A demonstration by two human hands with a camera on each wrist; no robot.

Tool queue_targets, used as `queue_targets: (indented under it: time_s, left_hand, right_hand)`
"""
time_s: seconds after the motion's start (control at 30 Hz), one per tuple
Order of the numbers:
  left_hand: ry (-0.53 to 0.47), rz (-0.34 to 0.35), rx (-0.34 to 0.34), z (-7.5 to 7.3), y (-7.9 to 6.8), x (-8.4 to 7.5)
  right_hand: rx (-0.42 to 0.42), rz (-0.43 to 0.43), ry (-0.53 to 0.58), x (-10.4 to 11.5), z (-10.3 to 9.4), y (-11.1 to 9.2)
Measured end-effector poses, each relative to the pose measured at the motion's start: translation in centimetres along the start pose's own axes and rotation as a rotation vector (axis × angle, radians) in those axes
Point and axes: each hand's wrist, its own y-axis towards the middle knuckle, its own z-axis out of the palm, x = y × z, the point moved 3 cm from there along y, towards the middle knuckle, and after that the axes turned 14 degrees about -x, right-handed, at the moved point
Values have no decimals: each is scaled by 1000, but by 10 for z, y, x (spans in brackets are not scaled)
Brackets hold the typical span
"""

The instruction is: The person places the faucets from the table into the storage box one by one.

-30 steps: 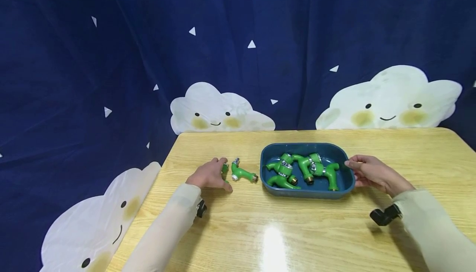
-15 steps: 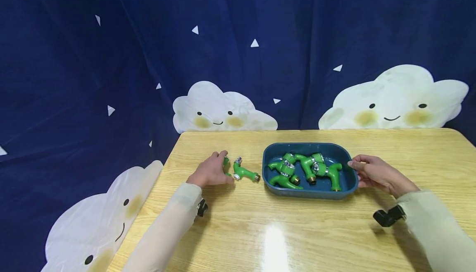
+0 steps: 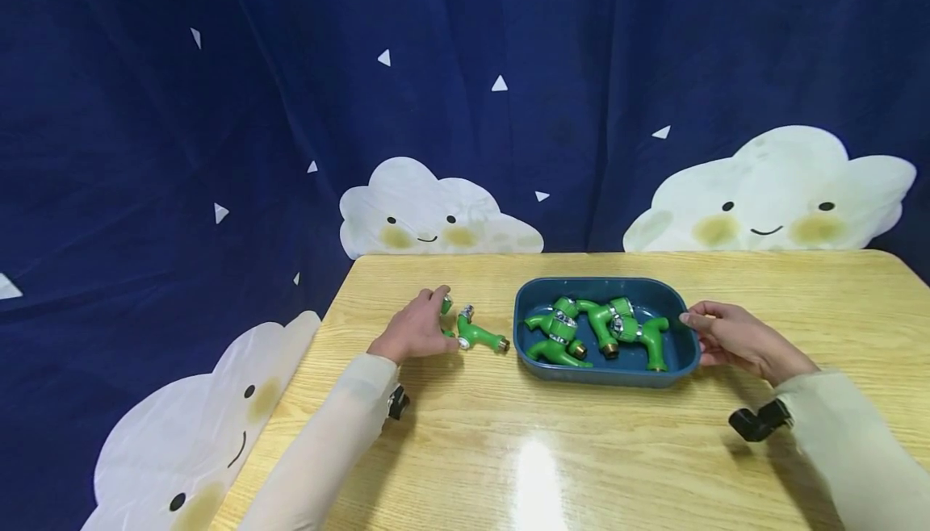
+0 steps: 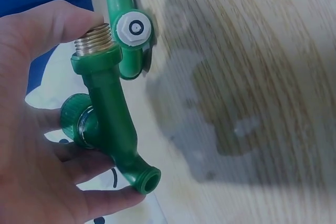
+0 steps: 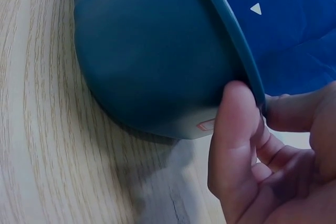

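My left hand [image 3: 419,328] holds a green tap [image 4: 107,103] at the left of the table. In the left wrist view, its thumb presses the brass threaded end while the fingers lie along the knob and spout. The hand hides most of that tap in the head view. Just right of it a second green tap [image 3: 479,338] with a white hex cap lies on the wood. My right hand [image 3: 741,341] pinches the right rim of a dark blue plastic bin [image 3: 603,378], thumb and forefinger on either side of the lip [image 5: 239,40]. Several green taps [image 3: 563,329] lie inside the bin.
The pale wooden table [image 3: 617,450] reaches back to a navy curtain [image 3: 450,55] with white cloud shapes [image 3: 436,216]. A black wrist camera [image 3: 759,421] is strapped below the right sleeve, close over the tabletop.
My left hand has shifted slightly away from me, and the tap in its fingers has moved with it. The right hand stays on the bin's rim. The head view has swung slightly.
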Motion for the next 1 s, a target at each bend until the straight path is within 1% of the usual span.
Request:
queue_targets:
  time_s: [0.17,0.4,0.57,0.77,1.0]
  left_hand:
    - [-28,-12,3,-1,0,-2]
    - [-57,5,2,0,0,-6]
    - [-69,8,0,-2,2,-11]
    - [-69,31,19,-5,4,-22]
    - [-89,82,22,-9,7,-38]
  right_hand:
    - [-8,3,-2,1,0,0]
    - [-4,2,-11,1,1,-2]
    - [-8,6,-18,2,-1,-2]
    - [-19,0,-37,2,-2,-2]
    - [-20,3,-62,5,2,-3]
